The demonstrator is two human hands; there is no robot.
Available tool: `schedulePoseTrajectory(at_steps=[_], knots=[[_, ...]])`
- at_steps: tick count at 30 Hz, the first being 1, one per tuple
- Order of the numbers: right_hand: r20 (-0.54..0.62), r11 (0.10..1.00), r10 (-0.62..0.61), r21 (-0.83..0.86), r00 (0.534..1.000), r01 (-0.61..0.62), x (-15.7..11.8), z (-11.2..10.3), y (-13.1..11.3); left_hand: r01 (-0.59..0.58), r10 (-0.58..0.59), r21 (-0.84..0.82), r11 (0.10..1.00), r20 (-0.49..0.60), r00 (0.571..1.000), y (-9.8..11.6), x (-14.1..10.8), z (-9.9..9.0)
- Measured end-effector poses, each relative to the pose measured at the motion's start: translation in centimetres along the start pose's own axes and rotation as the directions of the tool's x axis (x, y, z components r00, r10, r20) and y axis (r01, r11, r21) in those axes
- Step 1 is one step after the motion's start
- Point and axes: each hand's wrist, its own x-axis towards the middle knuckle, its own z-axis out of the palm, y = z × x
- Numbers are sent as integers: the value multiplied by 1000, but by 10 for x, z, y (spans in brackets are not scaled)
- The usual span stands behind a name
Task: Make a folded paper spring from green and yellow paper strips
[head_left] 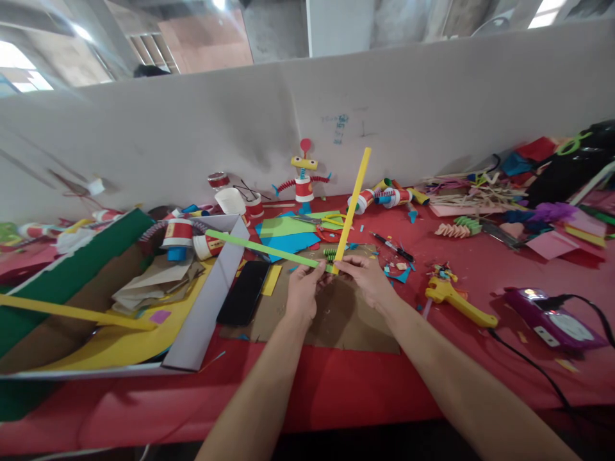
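Observation:
A green paper strip [262, 248] runs up and left from my left hand [305, 288], whose fingers pinch it near its right end. My right hand [362, 278] pinches the bottom of a yellow paper strip [354, 205], which points up and slightly right. The two strips meet between my fingertips at an angle, their ends overlapping. Just behind the fingertips lies a small folded dark green paper spring [329, 254]. Both hands are above a brown cardboard sheet [331, 326].
An open box [206, 320] with papers stands left, beside a black phone [244, 292]. A yellow glue gun [456, 301] and a purple power socket [552, 320] lie right. Behind are scissors [307, 219], a pen-like knife [391, 246] and a paper-cup figure [303, 189].

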Motion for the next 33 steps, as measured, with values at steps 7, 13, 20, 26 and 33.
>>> schedulePoseTrajectory(at_steps=[7, 13, 20, 26, 33], knots=[[-21, 998, -46, -36, 999, 45, -2, 2, -2, 11, -11, -16, 1000, 15, 1000, 0, -1, 1], [-20, 996, -68, -59, 997, 67, -3, 2, -1, 12, -11, -12, 1000, 36, 999, -2, -1, 0], [-20, 995, -80, -60, 997, 79, -2, 2, 1, -48, 48, 31, 998, -3, 999, -5, 0, -1], [24, 999, -16, -43, 1000, 17, -6, 6, -5, -123, 125, 55, 991, -40, 991, -5, 1, -1], [-24, 990, -73, -119, 997, 70, -5, 4, -1, -109, 113, 74, 991, -50, 992, -3, 0, 1]])
